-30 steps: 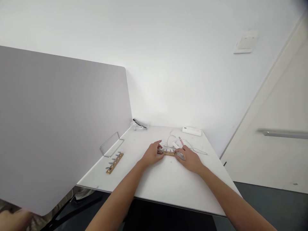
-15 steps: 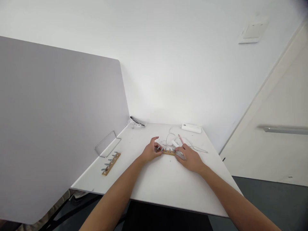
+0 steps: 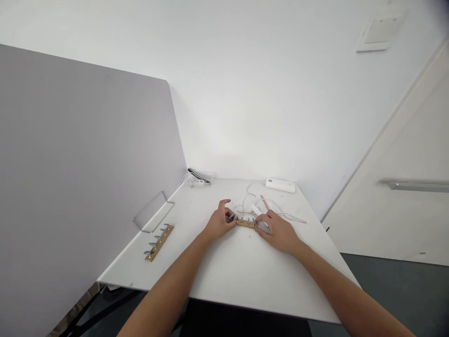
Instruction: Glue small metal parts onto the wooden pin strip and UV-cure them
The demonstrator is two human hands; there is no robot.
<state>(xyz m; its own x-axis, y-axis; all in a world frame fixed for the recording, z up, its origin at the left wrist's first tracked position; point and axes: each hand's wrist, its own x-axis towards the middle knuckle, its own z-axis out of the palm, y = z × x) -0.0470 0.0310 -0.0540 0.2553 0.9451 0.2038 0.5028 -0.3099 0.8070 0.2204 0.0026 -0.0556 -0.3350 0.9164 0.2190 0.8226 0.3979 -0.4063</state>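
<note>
A white wall (image 3: pixel 245 93) fills most of what lies ahead of me, with a grey panel (image 3: pixel 77 159) along my left and a pale door (image 3: pixel 403 220) to my right. Below is the white counter (image 3: pixel 228 281), my forearms reaching over its near edge. My left hand (image 3: pixel 215 225) grips the left end of a wooden strip (image 3: pixel 246 223), its index finger lifted clear; my right hand (image 3: pixel 279 233) pinches the right end between thumb and fingers. The strip lies crosswise between them, around the middle of the counter. Off to the left, a wire bracket (image 3: pixel 152 210) stands against the panel. A white case (image 3: pixel 280 185) sits at the far right corner. A second strip (image 3: pixel 159 242) lies slantwise near the bracket, well apart from my hands. Beyond my right hand a thin pale cable (image 3: pixel 291 218) loops about, a pink pencil (image 3: pixel 265 202) beside it. Smallest are the grey metal pieces (image 3: pixel 249 220) jutting from both strips in rows.
</note>
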